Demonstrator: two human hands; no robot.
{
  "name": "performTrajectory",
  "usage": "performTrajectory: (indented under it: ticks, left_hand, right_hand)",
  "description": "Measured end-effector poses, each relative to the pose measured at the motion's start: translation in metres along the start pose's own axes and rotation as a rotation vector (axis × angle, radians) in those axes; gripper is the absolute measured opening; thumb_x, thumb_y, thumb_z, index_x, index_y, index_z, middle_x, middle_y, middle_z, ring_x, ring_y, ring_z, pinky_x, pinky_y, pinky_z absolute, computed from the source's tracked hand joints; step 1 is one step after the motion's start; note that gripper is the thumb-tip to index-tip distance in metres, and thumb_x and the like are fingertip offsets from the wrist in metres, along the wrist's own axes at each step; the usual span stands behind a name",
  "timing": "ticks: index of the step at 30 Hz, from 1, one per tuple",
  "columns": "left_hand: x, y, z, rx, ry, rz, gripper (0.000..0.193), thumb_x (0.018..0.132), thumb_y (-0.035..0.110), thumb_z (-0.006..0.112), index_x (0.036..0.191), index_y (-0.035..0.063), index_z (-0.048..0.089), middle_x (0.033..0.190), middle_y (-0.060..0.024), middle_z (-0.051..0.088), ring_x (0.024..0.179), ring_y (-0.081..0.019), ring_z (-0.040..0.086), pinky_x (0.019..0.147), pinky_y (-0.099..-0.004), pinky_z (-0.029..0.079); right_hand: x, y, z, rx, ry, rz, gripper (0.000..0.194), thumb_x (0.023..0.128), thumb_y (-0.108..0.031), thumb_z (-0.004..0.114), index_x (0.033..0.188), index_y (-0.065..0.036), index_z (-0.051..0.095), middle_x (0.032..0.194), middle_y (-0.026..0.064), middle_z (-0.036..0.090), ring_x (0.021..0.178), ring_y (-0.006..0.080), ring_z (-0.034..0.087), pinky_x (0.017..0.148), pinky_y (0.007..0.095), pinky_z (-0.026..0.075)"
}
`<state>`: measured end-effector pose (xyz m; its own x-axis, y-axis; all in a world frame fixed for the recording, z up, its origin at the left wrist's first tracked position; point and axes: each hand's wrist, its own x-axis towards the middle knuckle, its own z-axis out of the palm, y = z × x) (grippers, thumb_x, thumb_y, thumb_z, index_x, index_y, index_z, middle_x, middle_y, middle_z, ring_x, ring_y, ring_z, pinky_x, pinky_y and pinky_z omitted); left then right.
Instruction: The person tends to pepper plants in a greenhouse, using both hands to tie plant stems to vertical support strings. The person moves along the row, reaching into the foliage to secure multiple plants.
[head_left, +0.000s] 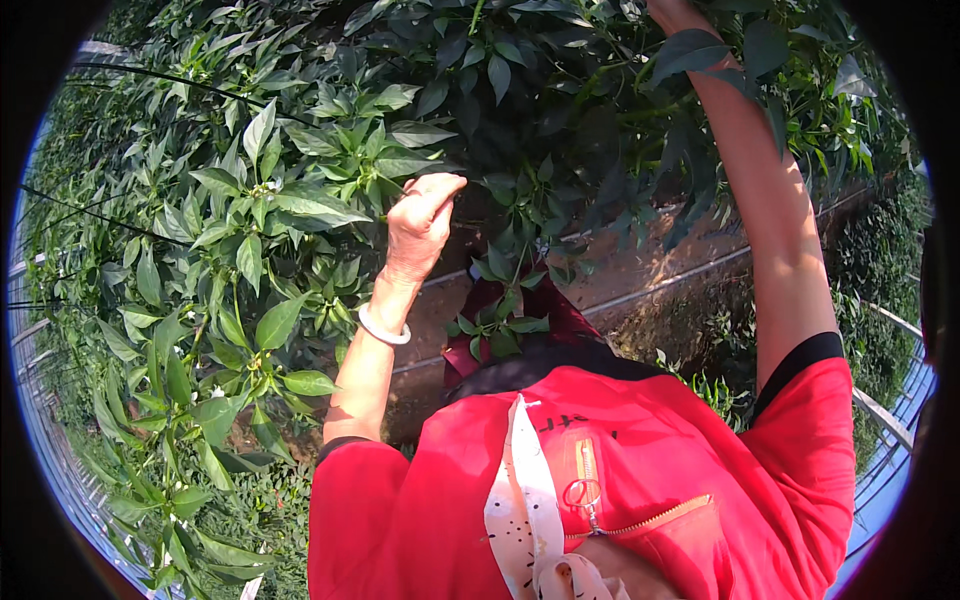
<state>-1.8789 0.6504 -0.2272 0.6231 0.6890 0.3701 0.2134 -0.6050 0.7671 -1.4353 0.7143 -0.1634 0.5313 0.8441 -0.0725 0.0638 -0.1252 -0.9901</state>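
My left hand (424, 214), with a white bangle (385, 326) on its wrist, is raised with its fingers curled closed beside a leafy pepper plant shoot (371, 161). A thin stem of that shoot runs to the fingers; the grip itself is partly hidden. At the top right, my right arm reaches far into the dark foliage. Only part of my right hand (667, 9) shows at the picture's edge, so its fingers and anything in them are out of sight. Slender green peppers (643, 75) hang among shaded leaves left of the right forearm.
Dense pepper plants (255, 187) with small white flowers fill the left side. Black strings (112, 219) cross them. A leafy branch (510, 322) stands close before my legs. Pale pipes or lines (667, 283) run along the bare soil (645, 251). More plants grow at the right.
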Motion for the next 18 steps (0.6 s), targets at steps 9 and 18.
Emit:
performTrajectory:
  ticks: [9, 18]
  left_hand:
    - [-0.165, -0.061, 0.084, -0.035, -0.355, -0.180, 0.014, 0.073, -0.004, 0.065, 0.087, 0.0006, 0.065, 0.083, -0.0144, 0.062, 0.079, -0.0334, 0.062, 0.066, -0.0371, 0.050]
    - [-0.149, -0.021, 0.109, -0.183, -0.525, 0.126, 0.030, 0.072, -0.003, 0.064, 0.100, 0.0062, 0.063, 0.099, -0.0100, 0.059, 0.089, -0.0293, 0.061, 0.069, -0.0360, 0.051]
  right_hand:
    - [-0.016, -0.008, 0.014, 0.016, -0.051, -0.076, 0.037, 0.102, -0.038, 0.037, 0.107, -0.005, 0.053, 0.102, 0.0159, 0.068, 0.095, 0.0274, 0.068, 0.076, 0.0379, 0.058]
    - [-0.012, -0.008, 0.031, 0.008, -0.137, -0.136, 0.037, 0.102, -0.038, 0.038, 0.107, -0.005, 0.053, 0.102, 0.0157, 0.067, 0.094, 0.0268, 0.068, 0.076, 0.0388, 0.057]
